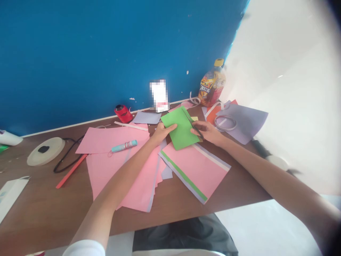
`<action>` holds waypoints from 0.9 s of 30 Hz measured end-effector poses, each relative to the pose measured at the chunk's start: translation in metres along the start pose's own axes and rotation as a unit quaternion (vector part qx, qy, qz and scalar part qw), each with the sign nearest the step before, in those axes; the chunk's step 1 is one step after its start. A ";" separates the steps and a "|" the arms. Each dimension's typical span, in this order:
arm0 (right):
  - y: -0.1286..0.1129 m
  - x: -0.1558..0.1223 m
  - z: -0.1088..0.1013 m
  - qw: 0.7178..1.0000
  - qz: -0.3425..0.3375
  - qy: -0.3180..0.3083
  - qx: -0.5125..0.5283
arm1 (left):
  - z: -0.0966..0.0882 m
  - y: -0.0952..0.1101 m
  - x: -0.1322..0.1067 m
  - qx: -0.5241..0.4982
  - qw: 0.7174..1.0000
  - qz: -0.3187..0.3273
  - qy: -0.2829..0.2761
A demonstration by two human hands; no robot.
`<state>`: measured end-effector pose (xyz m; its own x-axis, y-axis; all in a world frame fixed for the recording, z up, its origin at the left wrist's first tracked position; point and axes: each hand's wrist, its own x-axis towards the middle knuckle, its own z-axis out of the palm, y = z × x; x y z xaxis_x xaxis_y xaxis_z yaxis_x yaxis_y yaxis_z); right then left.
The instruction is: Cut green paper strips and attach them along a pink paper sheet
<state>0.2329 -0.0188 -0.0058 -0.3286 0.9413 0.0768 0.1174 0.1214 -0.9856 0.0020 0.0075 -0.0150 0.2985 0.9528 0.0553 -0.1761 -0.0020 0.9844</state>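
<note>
My left hand (162, 133) pinches a sheet of green paper (179, 131) at its left edge, thumb on top. Dark-handled scissors (196, 130) are in my right hand (205, 132), with the blades lying along the right side of the green paper. Whether the blades are apart is too blurred to tell. Below the green paper lies a pink sheet (194, 167) with a green strip along one side and a pale strip along the other. A bit of yellow paper shows behind the scissors.
Pink sheets (106, 177) spread on the left, with a light-blue tube (124, 146) on top. A drink bottle (212, 83) and a red can-shaped object (123, 113) stand near the wall. At right are purple paper (243, 122) and a tape roll (225, 122).
</note>
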 end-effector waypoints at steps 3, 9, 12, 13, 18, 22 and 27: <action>-0.001 -0.001 0.002 1.000 0.002 -0.004 0.012 | 0.000 0.001 -0.001 0.011 1.000 0.004 -0.018; -0.003 -0.003 0.005 1.000 0.008 -0.006 0.024 | 0.000 0.002 -0.003 0.040 0.999 0.008 -0.036; -0.002 -0.003 0.006 1.000 0.006 -0.001 0.029 | 0.000 0.002 -0.003 0.040 0.999 0.009 -0.033; -0.002 -0.002 0.006 1.000 0.006 -0.001 0.030 | 0.000 0.002 -0.003 0.039 0.999 0.007 -0.030; 0.000 -0.002 0.005 0.999 0.005 0.003 0.036 | 0.000 0.003 -0.004 0.028 0.999 -0.008 -0.020; 0.001 -0.002 0.006 1.000 -0.006 0.004 0.027 | 0.000 0.003 -0.004 0.023 0.999 -0.012 -0.019; 0.004 0.000 0.005 1.000 -0.023 0.016 -0.002 | -0.001 -0.001 -0.003 0.017 1.000 -0.015 -0.008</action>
<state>0.2287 -0.0202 -0.0110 -0.3032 0.9444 0.1272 0.1067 0.1663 -0.9803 0.0007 0.0051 -0.0162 0.3179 0.9477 0.0276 -0.1350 0.0164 0.9907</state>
